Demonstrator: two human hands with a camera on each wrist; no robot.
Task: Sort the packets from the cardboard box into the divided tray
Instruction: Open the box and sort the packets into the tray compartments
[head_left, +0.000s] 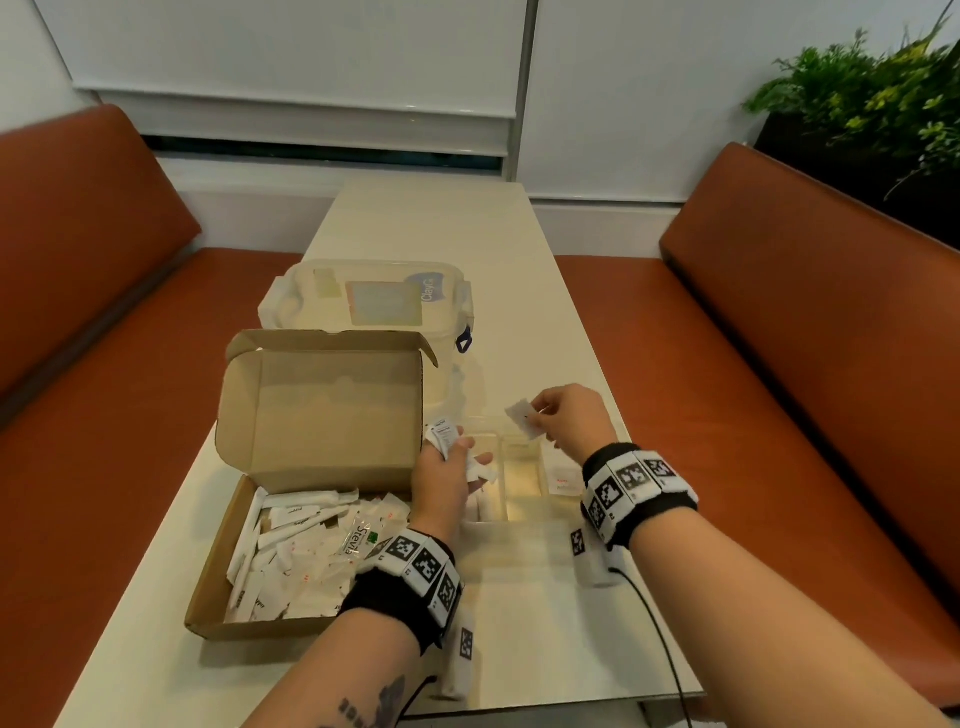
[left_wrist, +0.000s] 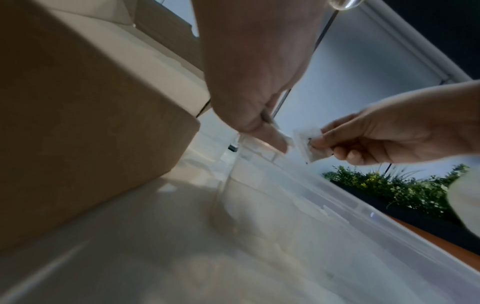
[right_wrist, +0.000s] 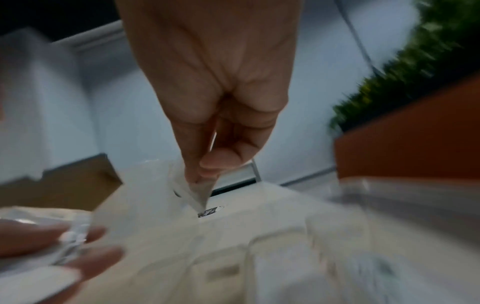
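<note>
Over the divided tray (head_left: 524, 499), right hand (head_left: 569, 418) pinching one packet (head_left: 524, 419), left hand (head_left: 447, 475) gripping several packets (head_left: 443, 435).

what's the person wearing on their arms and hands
Both forearms are bare, no sleeves or gloves. Each wrist has a black band ringed with white square black-patterned marker tags. A thin black cable trails from the right band. The left forearm carries a dark tattoo.

White packets (head_left: 291, 561) fill my brown box (head_left: 322, 415), the tray (head_left: 524, 488) is clear, my wristbands (head_left: 639, 493) are black with checkered white tags, and the benches (head_left: 810, 322) are rust-orange.
</note>
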